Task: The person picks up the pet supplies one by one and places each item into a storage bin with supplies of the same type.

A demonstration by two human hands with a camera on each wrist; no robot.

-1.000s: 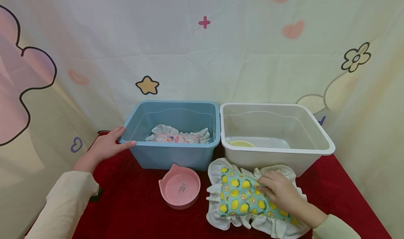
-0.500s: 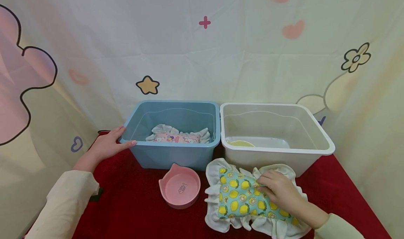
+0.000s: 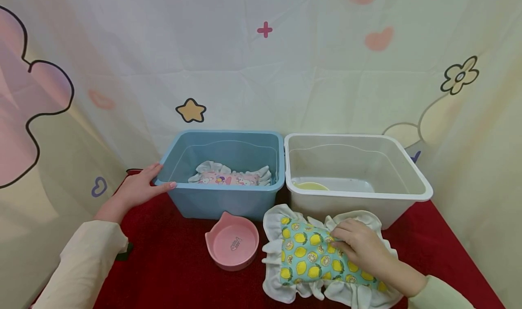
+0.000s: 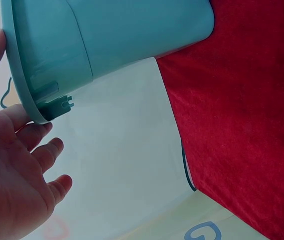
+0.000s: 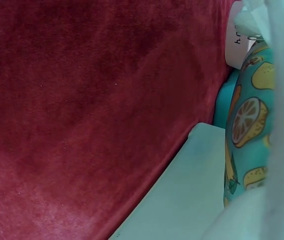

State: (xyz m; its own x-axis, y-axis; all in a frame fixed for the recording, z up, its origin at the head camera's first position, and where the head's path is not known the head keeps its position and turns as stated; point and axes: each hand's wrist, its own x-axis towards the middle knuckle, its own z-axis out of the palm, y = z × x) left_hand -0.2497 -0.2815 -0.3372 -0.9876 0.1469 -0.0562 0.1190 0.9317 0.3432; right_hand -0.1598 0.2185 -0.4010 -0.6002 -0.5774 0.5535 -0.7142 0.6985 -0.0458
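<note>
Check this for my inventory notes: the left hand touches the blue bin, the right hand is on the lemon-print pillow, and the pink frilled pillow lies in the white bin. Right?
One slip: the pink frilled pillow lies in the blue bin; the head view shows it. The left hand and right hand are as you say.

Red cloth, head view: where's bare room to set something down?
Bare red cloth: between the left sleeve and pink bowl; before the bowl, left of the lemon pillow; right of the pillow, past the right hand. Crowded: between bowl and pillow; in front of the white bin, where the pillow lies.
</note>
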